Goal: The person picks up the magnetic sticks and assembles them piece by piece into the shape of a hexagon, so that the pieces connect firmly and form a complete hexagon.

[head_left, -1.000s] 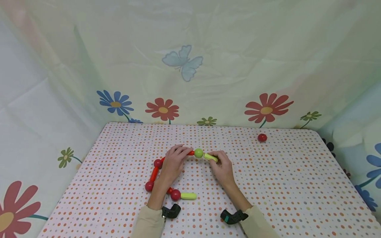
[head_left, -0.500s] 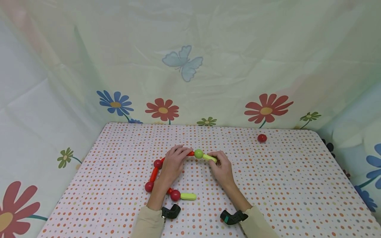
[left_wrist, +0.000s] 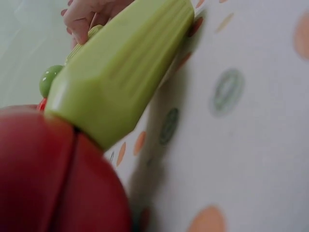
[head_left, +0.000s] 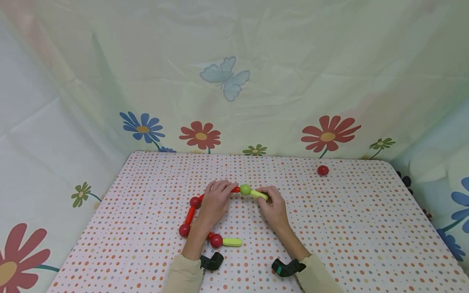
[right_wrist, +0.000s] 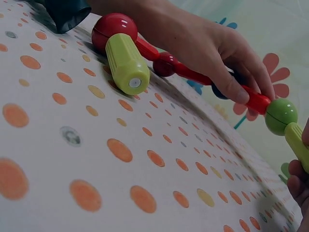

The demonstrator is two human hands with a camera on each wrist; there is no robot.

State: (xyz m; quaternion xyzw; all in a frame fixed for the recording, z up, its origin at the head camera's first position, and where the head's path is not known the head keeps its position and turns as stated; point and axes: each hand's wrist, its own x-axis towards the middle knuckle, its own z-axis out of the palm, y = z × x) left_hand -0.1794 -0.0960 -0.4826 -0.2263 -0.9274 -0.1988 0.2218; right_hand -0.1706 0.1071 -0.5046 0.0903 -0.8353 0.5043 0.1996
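Holding mid-counter: my left hand (head_left: 216, 201) pinches the red rod (head_left: 235, 189), my right hand (head_left: 272, 205) the green rod (head_left: 258, 194); uneven pull could pop off the green ball (head_left: 245, 189).

Head view: the left hand (head_left: 214, 203) covers most of the red rod (head_left: 235, 189) it holds and the chain beneath its wrist. Left wrist view: a red ball (left_wrist: 53, 179) and a green rod (left_wrist: 120, 72) fill the frame, blurred and cut off at the edges. Right wrist view: the right hand (right_wrist: 299, 186) is cut off at the frame's right edge; its grip cannot be judged there.
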